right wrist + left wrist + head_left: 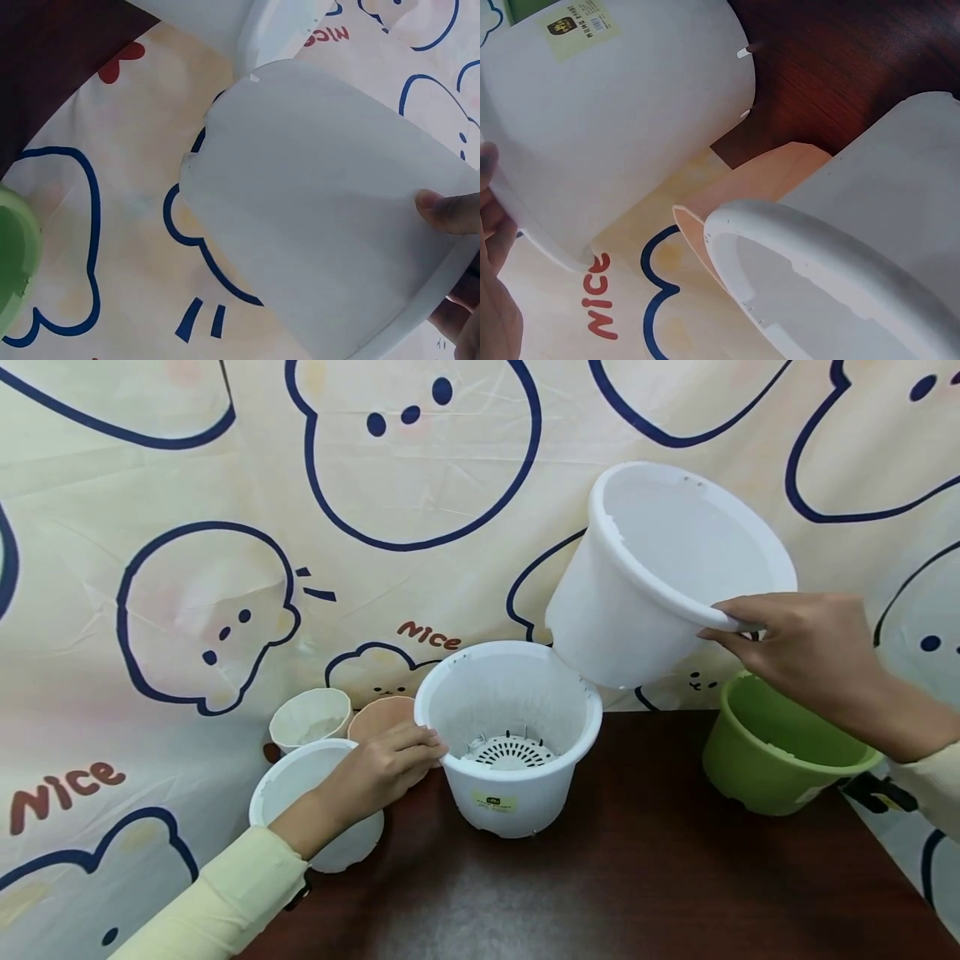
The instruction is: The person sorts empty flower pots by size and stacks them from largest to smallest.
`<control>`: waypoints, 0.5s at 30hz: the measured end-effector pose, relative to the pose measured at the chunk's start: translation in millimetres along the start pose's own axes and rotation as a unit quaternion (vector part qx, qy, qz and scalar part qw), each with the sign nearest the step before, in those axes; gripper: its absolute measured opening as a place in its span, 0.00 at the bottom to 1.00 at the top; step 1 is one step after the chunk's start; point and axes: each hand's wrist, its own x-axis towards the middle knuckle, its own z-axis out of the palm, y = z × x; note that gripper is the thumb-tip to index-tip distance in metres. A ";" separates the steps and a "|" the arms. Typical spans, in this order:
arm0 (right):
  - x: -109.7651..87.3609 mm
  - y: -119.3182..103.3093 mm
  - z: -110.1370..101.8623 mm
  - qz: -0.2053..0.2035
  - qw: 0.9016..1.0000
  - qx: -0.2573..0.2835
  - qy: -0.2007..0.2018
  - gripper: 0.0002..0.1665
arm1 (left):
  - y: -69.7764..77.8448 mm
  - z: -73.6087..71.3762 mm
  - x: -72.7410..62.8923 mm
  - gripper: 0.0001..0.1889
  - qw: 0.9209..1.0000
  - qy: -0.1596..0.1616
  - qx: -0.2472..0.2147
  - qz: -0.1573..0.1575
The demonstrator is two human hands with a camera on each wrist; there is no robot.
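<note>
A white flowerpot [483, 802] with a slotted base and a yellow label stands on the table. My left hand [382, 768] holds its rim at the left side, and the left wrist view shows that hand's fingers [495, 225] at the rim. Raised at the upper right is a second white flowerpot [630, 602], tilted with its mouth facing up and right. My right hand [802, 652] pinches that pot's rim, the thumb [450, 212] on its outer wall in the right wrist view. The raised pot's lower edge overlaps the standing pot's rim in the head view.
A green pot [750, 760] stands at the right table edge. Left of the standing pot are a white pot [345, 852], partly behind my left arm, a peach pot [378, 714] and a small white pot [288, 722]. A cartoon-printed cloth [420, 585] hangs behind the dark table [637, 877].
</note>
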 end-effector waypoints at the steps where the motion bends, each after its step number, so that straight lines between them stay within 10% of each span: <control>1: 1.0 -1.5 0.5 0.000 1.000 0.005 0.001 0.25 | -0.1 -0.1 0.0 0.20 1.000 0.000 0.000 0.000; 15: 12.0 -19.1 9.6 -0.010 0.999 0.033 0.000 0.23 | -1.2 2.8 -2.4 0.17 1.000 0.006 -0.004 0.008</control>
